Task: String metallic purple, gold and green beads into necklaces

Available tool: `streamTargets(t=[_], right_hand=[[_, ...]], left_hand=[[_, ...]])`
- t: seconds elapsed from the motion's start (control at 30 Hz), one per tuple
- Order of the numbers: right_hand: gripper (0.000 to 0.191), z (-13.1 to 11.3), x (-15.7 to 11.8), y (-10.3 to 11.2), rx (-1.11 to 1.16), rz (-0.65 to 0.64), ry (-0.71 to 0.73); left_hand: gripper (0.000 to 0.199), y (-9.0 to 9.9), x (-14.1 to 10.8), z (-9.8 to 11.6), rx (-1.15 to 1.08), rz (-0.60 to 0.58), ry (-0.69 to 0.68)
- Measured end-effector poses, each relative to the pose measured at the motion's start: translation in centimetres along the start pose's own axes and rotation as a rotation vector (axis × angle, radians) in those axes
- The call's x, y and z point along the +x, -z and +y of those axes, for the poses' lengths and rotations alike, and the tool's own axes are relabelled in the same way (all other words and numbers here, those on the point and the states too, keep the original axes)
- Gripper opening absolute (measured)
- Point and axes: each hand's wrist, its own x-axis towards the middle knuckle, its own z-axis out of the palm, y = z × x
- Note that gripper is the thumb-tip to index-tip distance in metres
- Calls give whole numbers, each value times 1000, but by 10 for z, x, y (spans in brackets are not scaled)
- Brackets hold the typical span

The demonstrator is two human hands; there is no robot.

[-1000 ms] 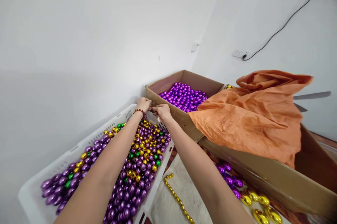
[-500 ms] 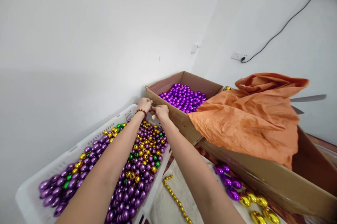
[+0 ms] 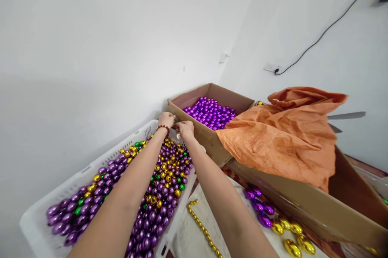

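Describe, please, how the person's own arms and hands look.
The left arm and right arm show no sleeves. The left hand has a bracelet of small, round, reddish-brown beads at the wrist; the right hand has nothing visible at its wrist. Neither hand is gloved.

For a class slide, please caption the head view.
Left hand and right hand close together at the far end of a white basket of beads, near a cardboard box.

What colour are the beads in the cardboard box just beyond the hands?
The beads are shiny purple, seen best in the head view.
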Motion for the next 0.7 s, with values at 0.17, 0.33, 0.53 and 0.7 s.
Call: streamTargets(t=[0.17,0.33,0.53,0.7], right_hand=[[15,-11,-8,-1,1,67,-70],[16,-17,-12,-3,-21,80,-87],[19,-16,-9,-6,-120,153,-90],[25,-16,-7,-10,-193,215,-91]], left_hand=[[19,-1,1,-1,-12,-11,-13],[19,-2,2,-3,6,-15,-37],[18,0,-2,1,79,-15,-46],[20,4,-8,6,145,-20,-40]])
